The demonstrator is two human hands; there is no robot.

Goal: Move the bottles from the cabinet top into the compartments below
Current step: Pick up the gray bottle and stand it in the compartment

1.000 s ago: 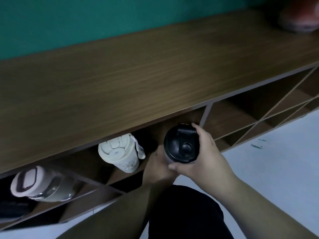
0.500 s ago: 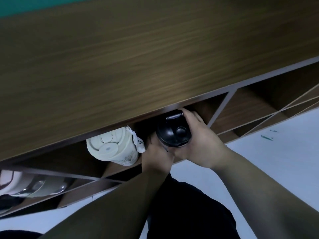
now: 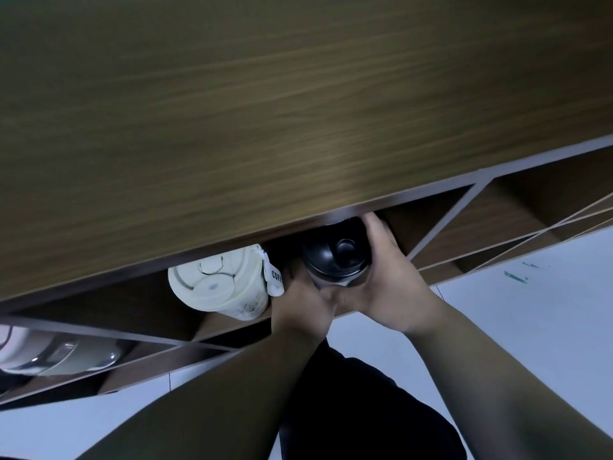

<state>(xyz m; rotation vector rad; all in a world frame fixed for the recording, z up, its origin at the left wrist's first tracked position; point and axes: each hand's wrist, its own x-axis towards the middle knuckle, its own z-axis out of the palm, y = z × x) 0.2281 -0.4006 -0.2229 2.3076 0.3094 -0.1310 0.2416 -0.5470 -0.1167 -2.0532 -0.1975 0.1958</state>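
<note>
Bottles are the job, and one is going in right now. The black bottle (image 3: 336, 257) sits at the mouth of a compartment (image 3: 428, 224) just under the front edge of the cabinet top (image 3: 265, 111). Its black lid faces up and toward the camera. The top of the lid is partly hidden by the wooden edge.

Both hands hold it. The right hand (image 3: 384, 290) wraps around the right side, with fingers (image 3: 376, 229) reaching up past the lid, squeezed onto the bottle. The left hand (image 3: 303, 302) is tucked under and beside it on the left, pressed against its body. How the left fingers curl is hidden, so I cannot tell how tight that grip is.

A cream cup (image 3: 219, 283) with a little tag stands just beside the black bottle, to its left. It looks like it is in the same compartment, very near. Far left, another pale bottle (image 3: 49, 350) lies in a different compartment.

To do this step well, I think the person should push the bottle in slowly and keep it low, so the lid does not bump the wooden edge above. Keep it away from the cream cup, or that one may tip. Set the bottom down flat before letting go. Let go with one hand first and see if it stands. The right fingers are close to the edge, so watch they do not get pinched.
</note>
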